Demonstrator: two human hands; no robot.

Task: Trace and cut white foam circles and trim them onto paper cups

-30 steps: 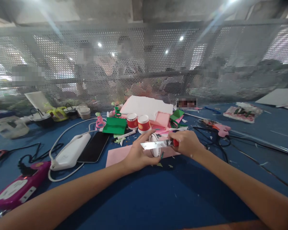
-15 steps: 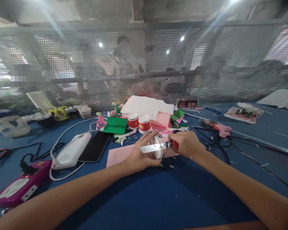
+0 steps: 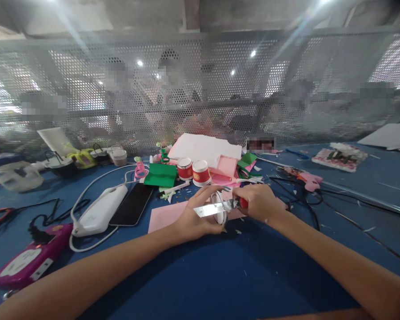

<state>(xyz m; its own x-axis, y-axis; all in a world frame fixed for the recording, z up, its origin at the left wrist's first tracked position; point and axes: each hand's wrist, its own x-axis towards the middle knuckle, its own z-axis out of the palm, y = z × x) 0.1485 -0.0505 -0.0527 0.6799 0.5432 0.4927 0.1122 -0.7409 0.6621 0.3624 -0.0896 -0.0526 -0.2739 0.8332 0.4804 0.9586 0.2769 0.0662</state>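
White paper cup (image 3: 221, 218), which I judge light, crushable and best held round its sides, clear of the knife blade (image 3: 205, 210), sits over pink paper (image 3: 166, 214) in my left hand's (image 3: 194, 218) curled grip, while my right hand (image 3: 260, 203) wraps the red handle (image 3: 243, 203).

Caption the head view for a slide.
Left grip holds a round white object, right grip a red-handled shiny metal blade, above a blue tabletop.
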